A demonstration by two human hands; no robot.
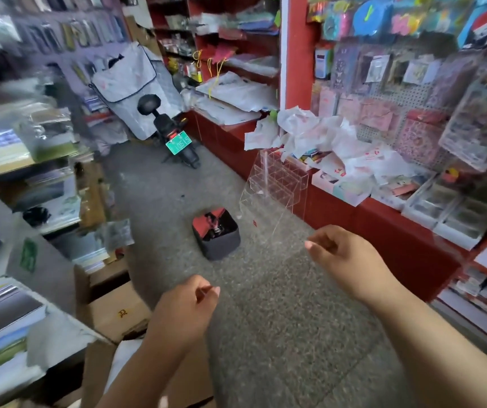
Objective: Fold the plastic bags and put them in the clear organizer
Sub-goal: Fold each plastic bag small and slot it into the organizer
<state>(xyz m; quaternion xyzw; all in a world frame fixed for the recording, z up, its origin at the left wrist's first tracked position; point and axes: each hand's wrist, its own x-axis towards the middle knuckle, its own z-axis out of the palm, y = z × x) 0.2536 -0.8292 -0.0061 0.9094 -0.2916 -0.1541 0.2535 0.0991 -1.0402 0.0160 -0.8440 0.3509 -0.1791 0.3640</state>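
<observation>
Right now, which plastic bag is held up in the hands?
The clear bag, stretched between left hand and right hand; the white bags lie crumpled on the counter.

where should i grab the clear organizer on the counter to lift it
Grip the clear organizer by its two flat side walls, coming from the front with one hand on each. Its stepped front is all open compartments, and the bag pile crowds it behind.

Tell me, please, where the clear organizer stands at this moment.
In the head view, the clear organizer stands right of centre on the edge of the red counter, just below the pile of plastic bags.
</observation>
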